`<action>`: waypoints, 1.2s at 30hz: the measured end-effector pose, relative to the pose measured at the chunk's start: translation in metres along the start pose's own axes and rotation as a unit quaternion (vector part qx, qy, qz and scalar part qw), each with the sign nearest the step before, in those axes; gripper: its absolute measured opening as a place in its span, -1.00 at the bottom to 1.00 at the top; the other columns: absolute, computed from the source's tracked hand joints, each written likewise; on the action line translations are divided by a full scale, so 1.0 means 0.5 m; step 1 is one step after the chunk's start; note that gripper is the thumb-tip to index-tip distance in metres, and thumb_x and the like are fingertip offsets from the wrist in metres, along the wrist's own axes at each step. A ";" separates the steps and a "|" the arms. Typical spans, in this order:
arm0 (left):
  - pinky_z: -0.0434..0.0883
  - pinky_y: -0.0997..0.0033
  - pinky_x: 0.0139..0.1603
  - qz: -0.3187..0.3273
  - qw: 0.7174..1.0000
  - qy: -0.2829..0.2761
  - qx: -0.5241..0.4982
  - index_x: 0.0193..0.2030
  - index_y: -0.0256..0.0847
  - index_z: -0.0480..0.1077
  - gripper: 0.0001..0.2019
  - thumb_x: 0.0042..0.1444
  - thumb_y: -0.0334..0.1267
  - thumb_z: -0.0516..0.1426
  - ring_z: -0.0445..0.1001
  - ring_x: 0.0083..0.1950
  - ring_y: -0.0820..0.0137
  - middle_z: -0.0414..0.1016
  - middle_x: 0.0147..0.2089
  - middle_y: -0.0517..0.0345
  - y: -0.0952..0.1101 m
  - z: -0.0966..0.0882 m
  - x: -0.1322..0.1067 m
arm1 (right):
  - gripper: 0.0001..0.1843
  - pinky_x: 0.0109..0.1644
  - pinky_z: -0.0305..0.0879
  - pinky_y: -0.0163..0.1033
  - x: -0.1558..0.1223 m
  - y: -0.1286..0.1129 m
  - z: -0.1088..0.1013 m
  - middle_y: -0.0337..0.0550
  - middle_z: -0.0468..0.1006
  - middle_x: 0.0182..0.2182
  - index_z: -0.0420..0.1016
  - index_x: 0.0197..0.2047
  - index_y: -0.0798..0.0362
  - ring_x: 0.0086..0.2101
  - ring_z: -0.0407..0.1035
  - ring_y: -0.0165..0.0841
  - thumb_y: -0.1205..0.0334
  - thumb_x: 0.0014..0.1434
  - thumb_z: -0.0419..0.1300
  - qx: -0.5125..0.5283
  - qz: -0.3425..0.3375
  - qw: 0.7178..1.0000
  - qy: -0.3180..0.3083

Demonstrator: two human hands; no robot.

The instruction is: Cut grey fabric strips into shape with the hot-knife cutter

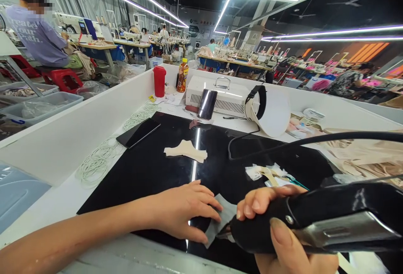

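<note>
My left hand [192, 206] lies fairly flat with its fingers spread, the fingertips resting on a small grey piece of cloth [222, 213]. The cloth lies on a glossy black board [145, 181]. My right hand [289, 240] is wrapped round a black corded handheld power tool [343, 206] with a metal lever along its side. Its narrow metal tip [225, 232] is at the cloth's lower right edge; whether they touch I cannot tell. Farther up the board is a cream cut fabric piece [185, 151]. Fabric scraps [267, 173] lie behind the tool.
A black phone [138, 133] overlaps the board's left edge near pale green cord loops [100, 158]. A white vented box [217, 93], red cup [159, 81], bottle [182, 76] and face shield [273, 110] stand behind. The tool's cable [315, 138] arches across the right. Beige fabric [371, 152] is piled there.
</note>
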State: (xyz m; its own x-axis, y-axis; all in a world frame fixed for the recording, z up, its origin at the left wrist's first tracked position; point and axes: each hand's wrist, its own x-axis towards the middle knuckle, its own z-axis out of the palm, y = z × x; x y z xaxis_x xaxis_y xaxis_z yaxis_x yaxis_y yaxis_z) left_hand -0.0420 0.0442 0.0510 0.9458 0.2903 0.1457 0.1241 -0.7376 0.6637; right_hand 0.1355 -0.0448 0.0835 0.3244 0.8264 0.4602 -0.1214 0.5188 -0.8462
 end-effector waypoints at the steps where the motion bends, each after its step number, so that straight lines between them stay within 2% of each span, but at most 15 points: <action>1: 0.16 -0.16 0.40 0.001 1.000 -0.001 0.002 0.09 -0.09 0.51 -0.69 0.22 -0.24 0.32 0.41 0.29 0.09 0.53 0.24 0.00 0.001 -0.001 0.001 | -0.71 -0.34 0.53 -0.16 0.001 -0.001 0.001 -0.27 0.46 -0.37 0.41 0.04 -0.15 -0.40 0.40 -0.33 0.15 0.28 0.32 -0.001 0.003 1.000 -0.001; 7: 0.20 -0.12 0.39 0.003 1.000 -0.009 0.009 0.08 -0.10 0.51 -0.70 0.20 -0.26 0.33 0.40 0.30 0.07 0.53 0.25 0.01 0.004 -0.006 0.004 | -0.67 -0.35 0.49 -0.17 0.006 -0.007 0.000 -0.27 0.46 -0.39 0.43 0.03 -0.15 -0.41 0.37 -0.34 0.09 0.24 0.37 0.011 0.011 1.000 0.015; 15: 0.13 -0.22 0.43 -0.003 1.000 -0.007 0.006 0.11 -0.10 0.50 -0.63 0.16 -0.29 0.37 0.38 0.32 0.05 0.51 0.26 0.02 -0.001 0.000 0.001 | -0.68 -0.36 0.53 -0.13 -0.007 0.001 0.003 -0.25 0.47 -0.38 0.41 0.05 -0.14 -0.41 0.40 -0.32 0.13 0.26 0.35 0.003 -0.004 1.000 -0.004; 20: 0.19 -0.19 0.41 0.002 1.000 -0.011 0.011 0.08 -0.13 0.52 -0.63 0.14 -0.29 0.39 0.40 0.30 0.05 0.54 0.23 0.00 0.004 -0.007 0.001 | -0.68 -0.39 0.50 -0.17 0.004 -0.009 0.000 -0.27 0.47 -0.39 0.42 0.03 -0.13 -0.41 0.39 -0.34 0.11 0.26 0.35 0.009 0.004 1.000 -0.016; 22: 0.17 -0.19 0.42 0.003 1.000 -0.004 0.003 0.04 -0.14 0.54 -0.67 0.13 -0.29 0.40 0.44 0.26 0.08 0.56 0.18 0.02 0.005 -0.006 -0.001 | -0.67 -0.39 0.50 -0.18 0.019 -0.019 -0.006 -0.28 0.47 -0.40 0.44 -0.02 -0.10 -0.42 0.38 -0.34 0.09 0.20 0.40 0.000 0.006 1.000 0.015; 25: 0.05 -0.24 0.48 -0.002 1.000 0.030 -0.001 0.00 -0.10 0.55 -0.73 0.17 -0.22 0.38 0.46 0.25 0.11 0.54 0.19 0.02 -0.001 0.007 -0.006 | -0.63 -0.41 0.50 -0.20 0.043 -0.031 -0.018 -0.30 0.48 -0.45 0.46 -0.10 -0.07 -0.44 0.37 -0.33 0.12 0.07 0.47 -0.016 -0.016 0.995 0.098; 27: 0.01 -0.27 0.50 0.004 0.999 0.048 0.014 0.10 -0.08 0.52 -0.66 0.21 -0.14 0.35 0.39 0.33 0.07 0.46 0.29 -0.04 -0.007 0.021 -0.007 | -0.64 -0.43 0.49 -0.21 0.055 -0.031 -0.026 -0.31 0.49 -0.47 0.47 -0.12 -0.07 -0.45 0.37 -0.33 0.17 0.05 0.47 -0.016 -0.026 0.991 0.130; 31: 0.02 -0.32 0.49 0.018 0.998 0.035 0.057 0.36 -0.06 0.35 -0.42 0.25 -0.01 0.30 0.25 0.44 -0.04 0.34 0.42 -0.04 -0.017 0.044 -0.007 | -0.68 -0.41 0.48 -0.20 0.063 -0.016 -0.039 -0.30 0.50 -0.46 0.48 -0.10 -0.06 -0.44 0.39 -0.33 0.23 0.09 0.44 -0.018 -0.043 0.990 0.133; 36: 0.00 -0.28 0.51 0.002 0.997 0.008 0.074 0.42 -0.02 0.28 -0.41 0.32 0.06 0.23 0.22 0.47 -0.02 0.32 0.45 0.03 -0.013 0.043 -0.010 | -0.69 -0.38 0.48 -0.23 0.062 0.003 -0.045 -0.29 0.49 -0.43 0.48 -0.07 -0.07 -0.40 0.37 -0.35 0.21 0.15 0.42 -0.008 -0.059 0.991 0.117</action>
State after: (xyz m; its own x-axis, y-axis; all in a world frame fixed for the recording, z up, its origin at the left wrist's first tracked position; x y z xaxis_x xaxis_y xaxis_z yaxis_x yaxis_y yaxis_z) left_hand -0.0410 0.0343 0.0304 0.9415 0.2962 0.1606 0.1647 -0.8203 0.5478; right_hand 0.1665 -0.0233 0.0906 0.5445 0.6856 0.4832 -0.0544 0.6038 -0.7953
